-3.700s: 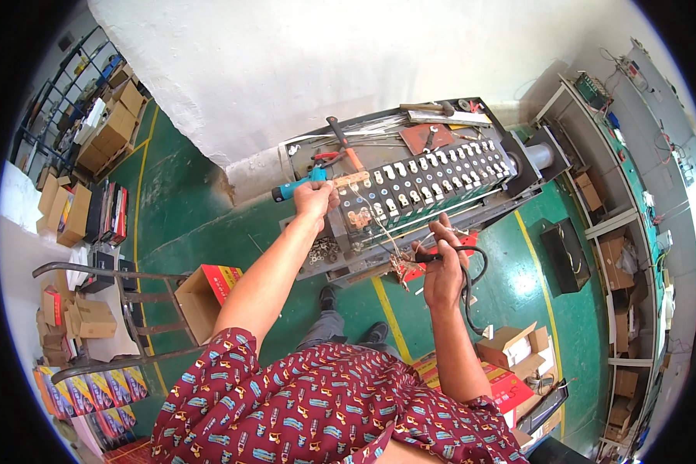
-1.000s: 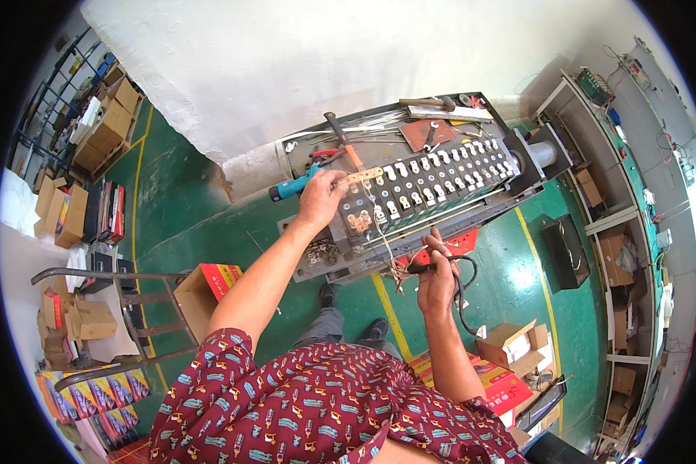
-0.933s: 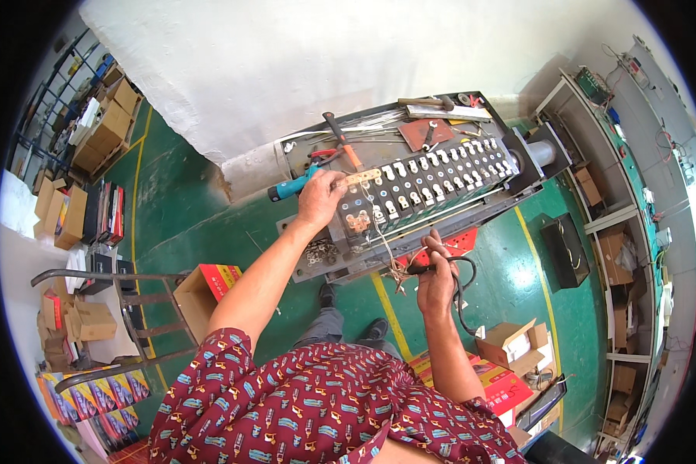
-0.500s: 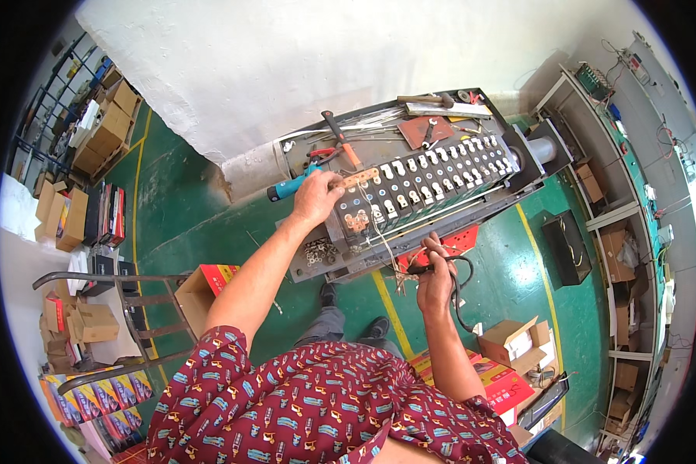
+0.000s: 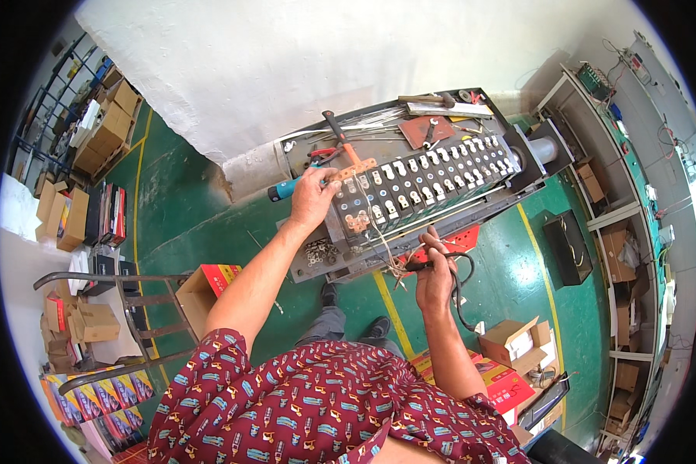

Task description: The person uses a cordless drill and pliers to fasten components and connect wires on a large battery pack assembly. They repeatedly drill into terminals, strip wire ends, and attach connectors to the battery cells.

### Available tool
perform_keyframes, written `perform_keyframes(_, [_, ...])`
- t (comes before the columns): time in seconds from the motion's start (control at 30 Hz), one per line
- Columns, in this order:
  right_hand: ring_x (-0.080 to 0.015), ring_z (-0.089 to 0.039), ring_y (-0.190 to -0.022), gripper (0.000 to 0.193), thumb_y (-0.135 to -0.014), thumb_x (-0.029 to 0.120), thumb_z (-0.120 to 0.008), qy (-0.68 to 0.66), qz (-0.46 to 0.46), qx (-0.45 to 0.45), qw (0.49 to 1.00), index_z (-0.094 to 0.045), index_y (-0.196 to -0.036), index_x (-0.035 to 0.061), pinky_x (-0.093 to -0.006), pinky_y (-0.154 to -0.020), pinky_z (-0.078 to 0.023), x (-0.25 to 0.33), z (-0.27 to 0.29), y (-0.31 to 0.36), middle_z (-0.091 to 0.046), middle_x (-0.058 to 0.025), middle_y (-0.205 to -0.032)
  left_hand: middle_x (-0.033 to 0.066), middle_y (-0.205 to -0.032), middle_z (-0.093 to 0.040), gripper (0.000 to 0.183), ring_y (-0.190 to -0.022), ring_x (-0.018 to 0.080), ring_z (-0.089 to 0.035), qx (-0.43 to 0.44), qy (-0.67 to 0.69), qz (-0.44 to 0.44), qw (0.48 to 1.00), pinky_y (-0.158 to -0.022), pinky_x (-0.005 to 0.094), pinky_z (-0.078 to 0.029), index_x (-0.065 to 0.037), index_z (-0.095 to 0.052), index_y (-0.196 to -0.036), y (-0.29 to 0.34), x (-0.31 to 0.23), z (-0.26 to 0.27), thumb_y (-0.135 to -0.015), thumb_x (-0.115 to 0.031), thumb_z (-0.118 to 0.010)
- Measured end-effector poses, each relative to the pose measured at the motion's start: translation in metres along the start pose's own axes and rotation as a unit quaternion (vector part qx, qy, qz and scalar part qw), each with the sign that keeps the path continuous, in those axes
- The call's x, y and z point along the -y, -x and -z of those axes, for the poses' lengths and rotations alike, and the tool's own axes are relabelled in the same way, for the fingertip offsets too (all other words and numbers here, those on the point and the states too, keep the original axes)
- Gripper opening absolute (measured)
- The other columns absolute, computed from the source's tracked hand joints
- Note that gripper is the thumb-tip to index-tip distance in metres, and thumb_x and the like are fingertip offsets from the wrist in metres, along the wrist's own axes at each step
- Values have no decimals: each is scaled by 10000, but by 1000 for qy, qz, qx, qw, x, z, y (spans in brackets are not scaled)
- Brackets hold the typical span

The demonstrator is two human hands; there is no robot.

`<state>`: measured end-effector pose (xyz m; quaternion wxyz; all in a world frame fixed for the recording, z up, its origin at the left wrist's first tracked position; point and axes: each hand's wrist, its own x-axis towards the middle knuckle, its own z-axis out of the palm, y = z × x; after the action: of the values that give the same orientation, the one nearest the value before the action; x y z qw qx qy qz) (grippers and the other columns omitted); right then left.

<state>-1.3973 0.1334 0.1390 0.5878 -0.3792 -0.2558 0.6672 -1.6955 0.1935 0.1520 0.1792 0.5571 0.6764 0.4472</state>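
The left hand (image 5: pixel 311 199) is pinching 1 end of a copper-coloured bar (image 5: pixel 359 169) between thumb and fingers, and the right hand (image 5: pixel 435 282) is grasping a black cable (image 5: pixel 470 271) together with some thin wires (image 5: pixel 396 267). A grey metal bench (image 5: pixel 305 272) is standing along the white wall (image 5: pixel 325 62), and it is carrying a long block of dark cells (image 5: pixel 431 179). The cable is curving in a loop to the right of the right hand. A teal power tool (image 5: pixel 282 190) is showing just beside the left hand, which is partly hiding it. The bar is being held over the far left corner of the block; whether it is touching there, I cannot tell. At the near left corner, a copper-coloured plate (image 5: pixel 357 222) is resting, and small metal pieces (image 5: pixel 319 251) are forming a pile on the bench.
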Motion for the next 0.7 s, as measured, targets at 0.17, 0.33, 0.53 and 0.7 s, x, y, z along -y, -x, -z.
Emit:
perform_keyframes(0.17, [-289, -541, -1319, 328, -995, 75, -493, 11, -12, 10, 1000, -626, -1253, -78, -443, -914, -593, 1, 4, 1, -329, -146, -1653, 135, -1040, -675, 280, -813, 260, -690, 0, -10, 1, 1000, -746, 374, -561, -38, -736, -1126, 1, 1, 1, -855, -105, -759])
perform_keyframes(0.33, [-307, -489, -1387, 328, -995, 68, -485, 9, -5, 11, 1000, -625, -1252, -79, -454, -921, -596, -3, 10, 1, -324, -161, -1650, 126, -1002, -663, 280, -828, 282, -683, 16, -24, -4, 1000, -755, 390, -557, -63, -742, -1122, 3, 4, -2, -855, -140, -780])
perform_keyframes(0.53, [-311, -440, -1432, 320, -994, 55, -475, 1, -20, -19, 1000, -636, -1240, -69, -469, -944, -590, -20, 24, -3, -353, -170, -1632, 112, -952, -641, 277, -859, 289, -662, 47, -67, 2, 997, -775, 419, -535, -93, -750, -1117, 6, 9, -3, -859, -185, -791])
perform_keyframes(0.7, [-287, -527, -1277, 320, -973, 18, -486, -39, -55, -63, 996, -624, -1241, -90, -431, -864, -568, -33, 32, -7, -465, -202, -1508, 112, -953, -652, 252, -853, 282, -661, 65, -80, -3, 995, -772, 416, -530, -89, -751, -1098, 5, 7, 0, -868, -190, -776])
